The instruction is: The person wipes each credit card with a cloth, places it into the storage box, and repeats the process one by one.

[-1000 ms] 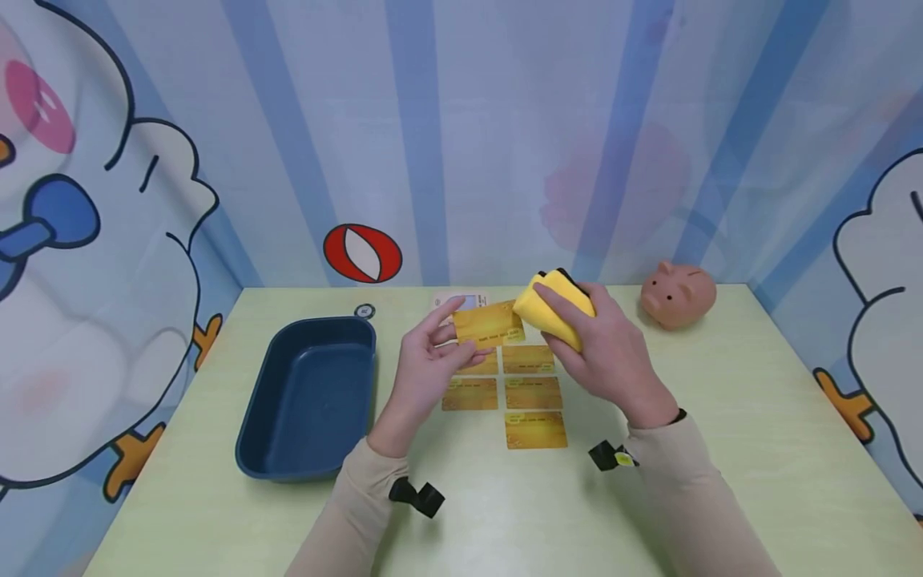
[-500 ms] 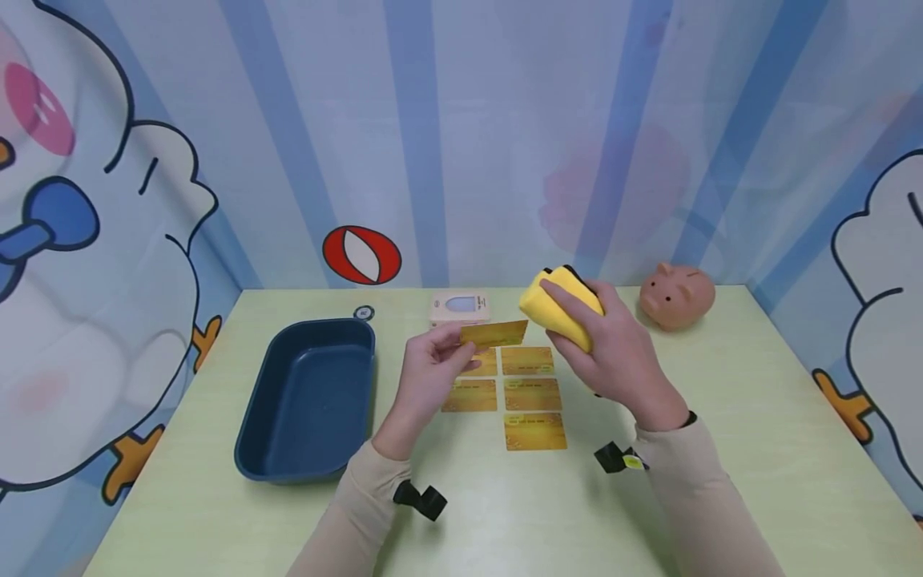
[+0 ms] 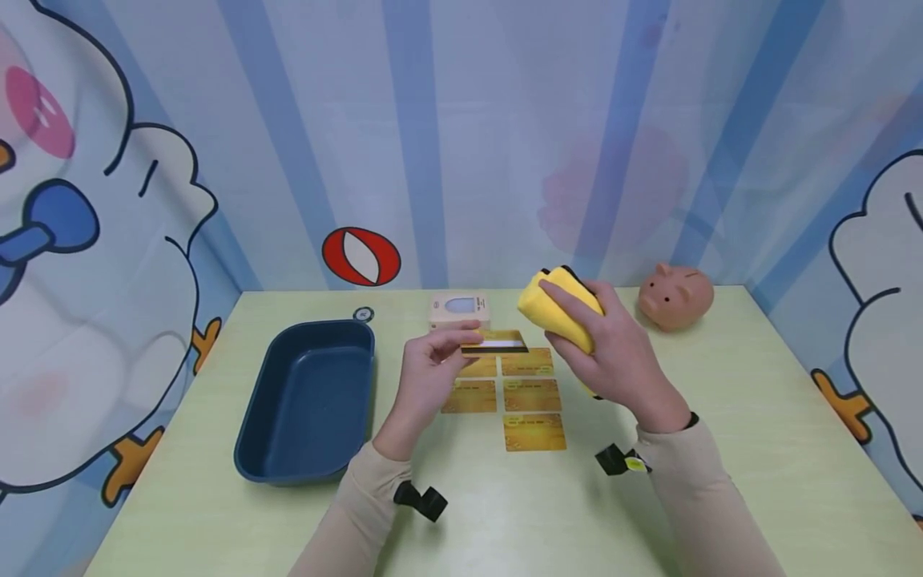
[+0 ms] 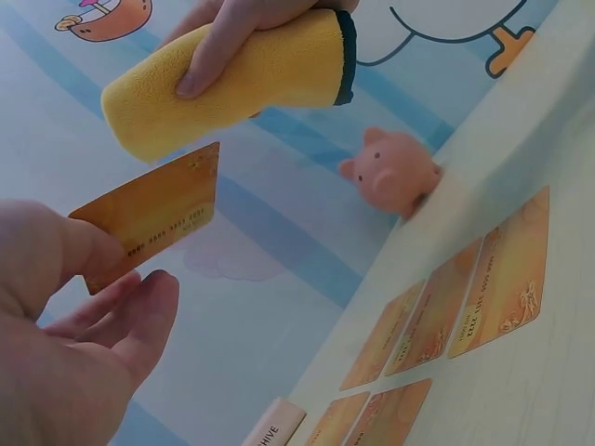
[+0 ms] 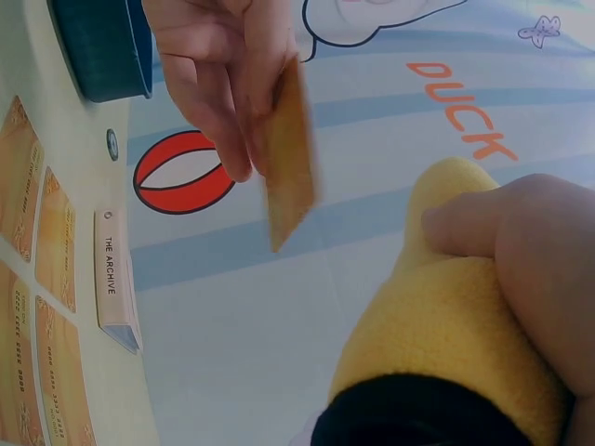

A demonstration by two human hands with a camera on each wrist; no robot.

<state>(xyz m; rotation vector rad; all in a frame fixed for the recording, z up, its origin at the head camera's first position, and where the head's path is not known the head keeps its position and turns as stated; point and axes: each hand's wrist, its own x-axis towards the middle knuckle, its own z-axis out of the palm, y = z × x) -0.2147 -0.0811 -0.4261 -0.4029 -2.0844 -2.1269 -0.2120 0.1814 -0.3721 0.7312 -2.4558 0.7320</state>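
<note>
My left hand (image 3: 425, 377) pinches a gold bank card (image 3: 497, 341) between thumb and fingers, above the table. The card is tilted, and in the head view its back shows, with a white strip and a dark stripe. My right hand (image 3: 626, 361) grips a folded yellow cloth (image 3: 558, 308) with black edging, just right of the card and apart from it. In the left wrist view the card's numbered face (image 4: 158, 218) lies below the cloth (image 4: 214, 88). Under the hands, several more gold cards (image 3: 535, 433) lie in two columns, partly hidden by my left hand.
A deep blue tray (image 3: 248, 425) stands on the left of the table. Behind it lies a small round chip (image 3: 364, 314). A pale box (image 3: 459, 307) labelled "THE ARCHIVE" is at the back middle. A pink piggy bank (image 3: 675, 296) sits at the back right.
My left hand has turned the card from its numbered face, through nearly edge-on, to its striped back in the head view. My right hand with the cloth has shifted slightly right, away from the card.
</note>
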